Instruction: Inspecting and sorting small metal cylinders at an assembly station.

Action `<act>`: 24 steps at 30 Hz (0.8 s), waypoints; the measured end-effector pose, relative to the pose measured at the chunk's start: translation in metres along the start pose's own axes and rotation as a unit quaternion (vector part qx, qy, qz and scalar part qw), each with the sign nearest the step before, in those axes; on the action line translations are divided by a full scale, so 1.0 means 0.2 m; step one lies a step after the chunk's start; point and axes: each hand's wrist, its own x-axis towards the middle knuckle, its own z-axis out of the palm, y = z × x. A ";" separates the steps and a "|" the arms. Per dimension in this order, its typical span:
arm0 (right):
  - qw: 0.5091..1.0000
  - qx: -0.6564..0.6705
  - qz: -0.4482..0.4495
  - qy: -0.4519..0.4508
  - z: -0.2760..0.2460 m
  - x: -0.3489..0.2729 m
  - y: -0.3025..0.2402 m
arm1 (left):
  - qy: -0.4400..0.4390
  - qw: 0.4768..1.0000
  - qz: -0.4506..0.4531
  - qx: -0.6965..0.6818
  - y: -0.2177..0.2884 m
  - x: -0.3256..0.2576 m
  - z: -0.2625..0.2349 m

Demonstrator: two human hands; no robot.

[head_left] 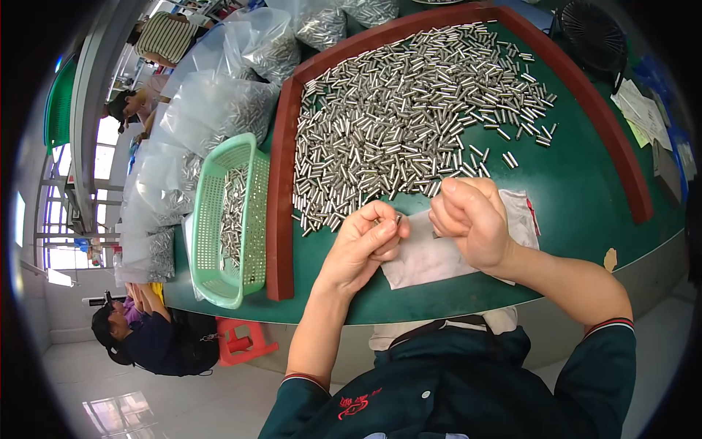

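Note:
My left hand [360,247] is closed, with a small metal pin [398,219] pinched between thumb and forefinger so that only its end shows. A little to the right, my right hand [474,225] is curled into a fist; whatever lies inside it is hidden by the fingers. Both hands hover over a pale cloth [413,267] spread on the green tabletop [585,175]. Beyond them lies a wide heap of short, shiny metal pins [395,117], with a few strays toward its right edge.
Dark red wooden rails [281,205] border the heap. Left of them stands a light green plastic basket [256,208] holding more pins. Several clear bags [219,110] of pins line the left. A black fan [591,35] and papers [640,110] sit far right. Other people work at left.

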 end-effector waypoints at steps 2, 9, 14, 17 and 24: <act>1.000 -0.001 -0.001 -0.003 0.00 0.00 -0.01 | -0.001 1.000 -0.008 -0.012 0.01 0.01 0.00; 1.000 -0.006 0.004 0.004 0.00 0.02 -0.01 | 0.024 1.000 -0.003 0.009 0.01 0.02 0.01; 1.000 0.001 0.009 -0.003 0.00 0.02 -0.01 | 0.042 0.999 -0.007 0.008 0.01 0.03 0.01; 1.000 -0.002 0.005 0.001 0.00 0.02 -0.01 | 0.047 0.999 -0.013 0.002 0.02 0.03 0.02; 1.000 0.006 0.008 0.001 0.00 0.02 -0.01 | 0.067 0.997 -0.028 0.014 0.03 0.02 0.03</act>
